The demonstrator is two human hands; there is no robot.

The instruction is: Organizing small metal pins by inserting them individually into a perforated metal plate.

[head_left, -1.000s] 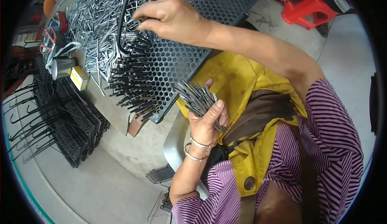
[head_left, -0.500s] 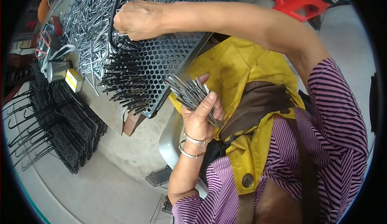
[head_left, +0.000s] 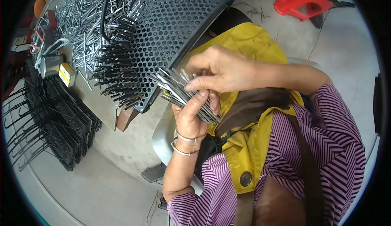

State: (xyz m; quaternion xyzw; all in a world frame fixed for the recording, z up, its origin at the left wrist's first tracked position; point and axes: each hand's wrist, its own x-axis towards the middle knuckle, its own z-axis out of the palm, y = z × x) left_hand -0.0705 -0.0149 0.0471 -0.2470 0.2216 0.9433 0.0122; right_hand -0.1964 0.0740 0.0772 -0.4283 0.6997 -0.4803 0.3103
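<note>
A bundle of thin grey metal rods (head_left: 173, 85), several with flattened, holed ends, is gripped in my left hand (head_left: 193, 110). My right hand (head_left: 224, 69) reaches across to the upper end of this bundle, its thumb and fingers closed about the rod ends. Whether it has singled out one rod is hidden. Just beyond both hands lies a black perforated metal panel (head_left: 163, 34). Along its left end, black-coated pieces (head_left: 118, 67) stick out in a dense row. A bent black wire (head_left: 104, 18) rises at that end.
Loose silver rods (head_left: 83, 26) cover the table at the far left. Beside them are scissors (head_left: 37, 39), a metal cup (head_left: 51, 66) and a small yellow box (head_left: 67, 74). Hooked black racks (head_left: 61, 120) are stacked at left. A red stool (head_left: 301, 2) stands far right.
My right hand has left the black pieces on the panel and come down right to the rod bundle. My left hand still holds the bundle. The view has shifted slightly.
</note>
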